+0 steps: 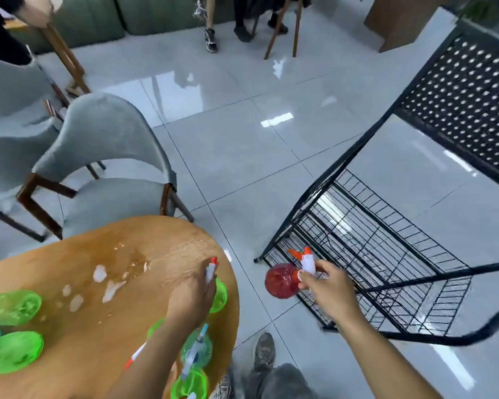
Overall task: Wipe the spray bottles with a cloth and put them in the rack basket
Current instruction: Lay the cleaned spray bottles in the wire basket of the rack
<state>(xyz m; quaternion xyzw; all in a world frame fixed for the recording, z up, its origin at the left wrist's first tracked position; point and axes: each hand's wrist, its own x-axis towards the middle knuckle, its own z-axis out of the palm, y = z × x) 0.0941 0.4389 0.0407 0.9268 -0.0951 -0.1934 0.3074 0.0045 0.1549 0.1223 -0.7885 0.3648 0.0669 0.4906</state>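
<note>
Red bottle (280, 280) gripped by right hand (327, 286) over basket (386, 254); left hand (192, 292) grips green bottle (219, 295).

The floor (242, 145) is laid with glossy pale grey tiles, and ceiling lights are being reflected in them. Two grey chairs (104, 156) on dark wooden legs are being kept beside a round wooden table (162, 249). A green sofa (98, 15) is placed along the far side.

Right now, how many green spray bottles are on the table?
5 that I can make out: two at the left edge, one gripped by the left hand at, two near the bottom edge. The forearm may hide more.
</note>
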